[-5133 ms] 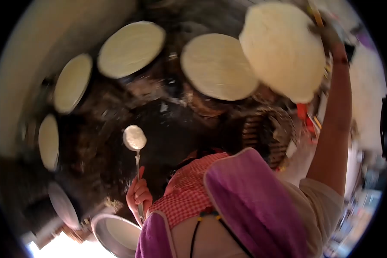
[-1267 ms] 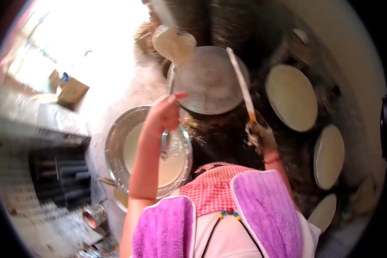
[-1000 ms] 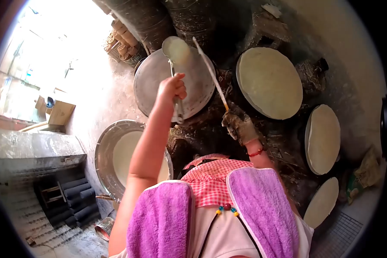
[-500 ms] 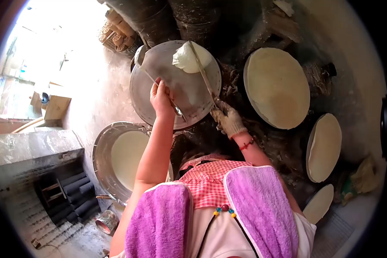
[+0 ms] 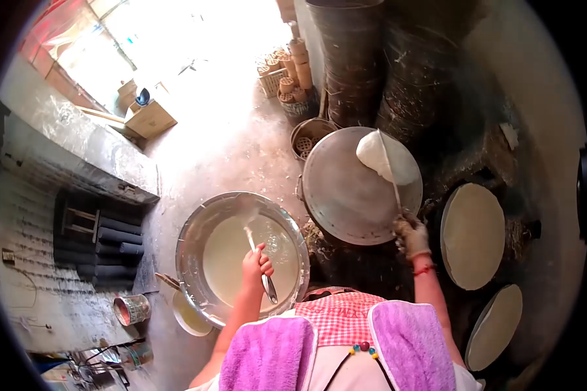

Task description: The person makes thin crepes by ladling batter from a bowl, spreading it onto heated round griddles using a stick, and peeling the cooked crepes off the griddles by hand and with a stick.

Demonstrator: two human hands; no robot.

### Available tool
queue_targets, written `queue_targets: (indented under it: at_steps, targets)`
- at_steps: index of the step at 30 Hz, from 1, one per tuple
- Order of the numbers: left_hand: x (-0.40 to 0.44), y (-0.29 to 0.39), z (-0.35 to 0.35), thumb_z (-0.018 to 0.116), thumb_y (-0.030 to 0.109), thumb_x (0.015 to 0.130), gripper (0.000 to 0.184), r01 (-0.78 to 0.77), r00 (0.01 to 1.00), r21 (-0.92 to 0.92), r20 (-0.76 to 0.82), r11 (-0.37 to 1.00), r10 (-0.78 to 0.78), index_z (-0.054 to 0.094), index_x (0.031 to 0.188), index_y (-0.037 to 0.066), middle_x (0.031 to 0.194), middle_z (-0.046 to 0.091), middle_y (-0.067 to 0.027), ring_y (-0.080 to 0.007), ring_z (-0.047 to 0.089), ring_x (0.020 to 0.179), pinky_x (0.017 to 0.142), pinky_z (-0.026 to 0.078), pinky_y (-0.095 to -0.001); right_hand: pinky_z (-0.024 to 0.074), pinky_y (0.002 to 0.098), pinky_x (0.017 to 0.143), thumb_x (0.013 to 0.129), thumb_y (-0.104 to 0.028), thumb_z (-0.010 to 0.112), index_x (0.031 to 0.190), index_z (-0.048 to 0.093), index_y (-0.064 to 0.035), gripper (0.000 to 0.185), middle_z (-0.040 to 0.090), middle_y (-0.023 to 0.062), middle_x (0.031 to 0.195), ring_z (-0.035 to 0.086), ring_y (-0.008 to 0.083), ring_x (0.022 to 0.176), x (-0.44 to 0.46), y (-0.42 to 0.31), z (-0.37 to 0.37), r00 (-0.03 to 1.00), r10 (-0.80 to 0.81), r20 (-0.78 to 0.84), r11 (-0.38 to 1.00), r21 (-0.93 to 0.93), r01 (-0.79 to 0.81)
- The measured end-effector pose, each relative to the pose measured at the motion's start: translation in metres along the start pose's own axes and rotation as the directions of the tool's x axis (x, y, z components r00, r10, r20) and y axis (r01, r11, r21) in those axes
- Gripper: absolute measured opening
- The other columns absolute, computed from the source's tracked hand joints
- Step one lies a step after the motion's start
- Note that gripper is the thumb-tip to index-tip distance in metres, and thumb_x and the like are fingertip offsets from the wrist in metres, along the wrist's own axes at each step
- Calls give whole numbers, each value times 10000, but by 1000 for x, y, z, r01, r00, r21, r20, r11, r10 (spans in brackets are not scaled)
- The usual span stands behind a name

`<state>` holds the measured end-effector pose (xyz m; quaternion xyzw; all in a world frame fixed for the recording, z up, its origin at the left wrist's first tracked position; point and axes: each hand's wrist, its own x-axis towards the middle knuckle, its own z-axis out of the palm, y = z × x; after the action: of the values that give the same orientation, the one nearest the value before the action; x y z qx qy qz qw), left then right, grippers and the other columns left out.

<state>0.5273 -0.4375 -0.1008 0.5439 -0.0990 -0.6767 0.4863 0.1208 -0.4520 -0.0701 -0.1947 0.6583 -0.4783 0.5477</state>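
Note:
My left hand (image 5: 257,266) is closed on the handle of a ladle (image 5: 250,240) over a wide metal basin (image 5: 184,251) of pale batter (image 5: 228,260); the ladle's bowl is blurred at the batter. My right hand (image 5: 412,236), in a soiled work glove, grips a long thin stick (image 5: 390,163). The stick lies across a patch of white batter (image 5: 373,154) at the upper right of a round flat griddle (image 5: 339,189). The rest of the griddle's surface is bare grey.
Two round griddles covered with pale sheets (image 5: 473,236) (image 5: 496,328) stand at the right. Dark barrels (image 5: 349,65) rise behind the griddle, beside a bucket (image 5: 306,135) and stacked briquettes (image 5: 287,85). A small bowl (image 5: 192,316) and a paint-stained can (image 5: 132,309) sit left of the basin.
The ladle has gone from above the griddle to the basin with my left hand. My right hand still holds the stick at the batter patch. The view has swung, so the griddle appears farther right.

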Motion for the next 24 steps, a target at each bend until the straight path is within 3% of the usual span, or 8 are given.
queue_targets:
  at_steps: [4,5,8,12,14,16,20,24]
  targets:
    - [-38,-13,-35,389,235,1011,256,-220,958,20,-183,975,220,448,1184,56,583,282,43,-67,258,417,384,249,-242,314,253,304,894,-265,623,981,662,-178,130,538,5,555,430,112,346,6,35,-38,974,199,104,901,372,-224]
    - [-43,-18,-42,387,224,1009,253,-253,930,57,-262,966,259,446,1182,50,586,283,43,-66,252,419,384,245,-243,320,274,304,907,-370,587,918,654,-158,223,545,16,546,443,146,333,-8,44,-1,985,-65,-162,997,-60,56]
    - [-25,-38,-93,380,224,1009,251,-40,979,-49,-201,998,30,444,1175,46,603,299,38,-64,249,429,388,244,-240,308,255,314,868,-261,660,991,667,-182,147,556,9,572,448,118,364,6,15,36,989,140,38,984,110,-144]
    - [-33,-51,-98,383,221,1005,226,-118,919,-320,-394,940,-19,463,1157,75,619,307,40,-60,259,452,399,239,-233,303,236,314,849,-181,663,1108,633,-188,260,582,-4,627,425,91,371,2,-10,12,1000,-16,-3,996,-91,16]
    - [-45,-56,-99,387,214,1002,206,-118,933,-298,-360,947,3,474,1130,79,621,303,43,-60,256,461,402,239,-232,365,237,367,833,-179,678,1174,608,-192,348,609,-4,696,482,105,435,23,4,-25,765,-12,644,793,472,-385]
    - [-49,-59,-100,395,216,999,203,-166,943,-232,-322,959,86,475,1117,72,626,302,44,-61,253,469,403,242,-232,425,242,450,822,-181,688,1246,570,-180,440,629,-9,782,542,125,527,-7,10,16,985,1,-170,993,115,19]
    - [-40,-65,-108,399,217,999,218,-77,925,-216,-380,973,-12,473,1140,68,632,303,45,-59,259,475,404,242,-229,372,215,404,836,-156,667,1241,573,-136,417,622,8,777,516,97,495,-10,-7,43,991,34,128,999,-26,-31]
    - [-55,-53,-94,398,211,999,242,-255,884,-90,-426,963,194,465,1178,63,639,305,46,-54,273,474,396,247,-227,318,226,330,860,-169,665,1060,640,-118,209,612,5,661,451,84,400,-1,-8,-4,999,-52,7,999,12,52]
